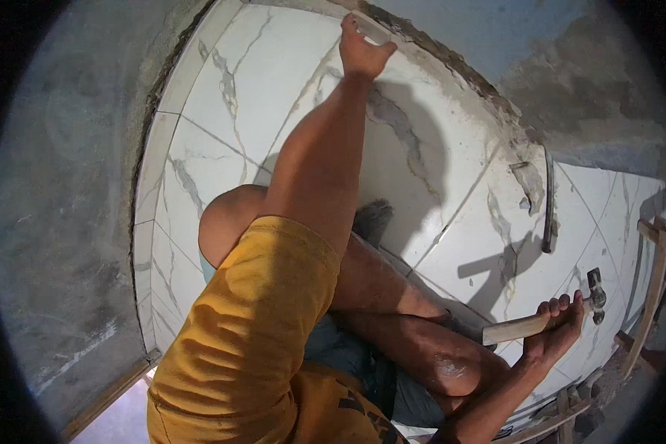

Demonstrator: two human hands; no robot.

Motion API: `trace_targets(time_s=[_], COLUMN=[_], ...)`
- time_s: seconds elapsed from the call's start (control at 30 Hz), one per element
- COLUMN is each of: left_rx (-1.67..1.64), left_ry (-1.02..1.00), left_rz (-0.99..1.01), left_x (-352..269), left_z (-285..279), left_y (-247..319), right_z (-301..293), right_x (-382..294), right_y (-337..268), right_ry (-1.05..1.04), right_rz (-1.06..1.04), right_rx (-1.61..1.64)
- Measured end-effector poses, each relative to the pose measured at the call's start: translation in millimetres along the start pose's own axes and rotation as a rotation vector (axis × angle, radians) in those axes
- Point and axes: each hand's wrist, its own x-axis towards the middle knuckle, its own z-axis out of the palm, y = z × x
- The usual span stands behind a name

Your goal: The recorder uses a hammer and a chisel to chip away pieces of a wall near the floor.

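My left hand (366, 50) reaches to the far edge of the floor, its thumb and fingers spread around a short pale tile strip (373, 30) at the base of the wall. My right hand (552, 330) is closed around the wooden handle of a ball-peen hammer (596, 297), close below its metal head, at the lower right. White marble-look floor tiles (410, 150) with grey veins lie under both arms. A dark curved bar or tube (549, 200) rests on the tiles beyond the hammer, next to a broken fragment (527, 180).
A rough, chipped wall edge (455, 61) borders the tiles. On the left, a tile skirting (169, 133) runs along the grey plastered wall (77, 166). Wooden pieces (652, 294) stand at the far right, with more wood and rubble (566, 410) at the lower right.
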Motion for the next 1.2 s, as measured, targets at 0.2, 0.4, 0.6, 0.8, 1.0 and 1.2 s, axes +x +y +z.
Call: trace_targets(time_s=[0.2,0.4,0.6,0.8,1.0,1.2], left_rx=[-0.045,0.054,0.063,0.030,0.188,0.318], left_ry=[-0.068,-0.083,-0.037,-0.120,0.006,-0.085], left_rz=[-0.184,-0.200,-0.170,-0.169,0.043,-0.018], left_x=[44,82,98,97,95,115], left_z=[-16,-36,-36,-30,-11,-36], left_y=[-7,-17,-43,-34,-57,-99], right_z=[13,19,22,27,28,34], right_x=[1,4,8,6,3,0], right_y=[6,16,27,29,25,25], right_ry=[0.098,0.126,0.115,0.123,0.145,0.136], right_rz=[0.006,0.014,0.022,0.032,0.029,0.020], right_rx=[-0.087,-0.177,-0.248,-0.287,-0.264,-0.207])
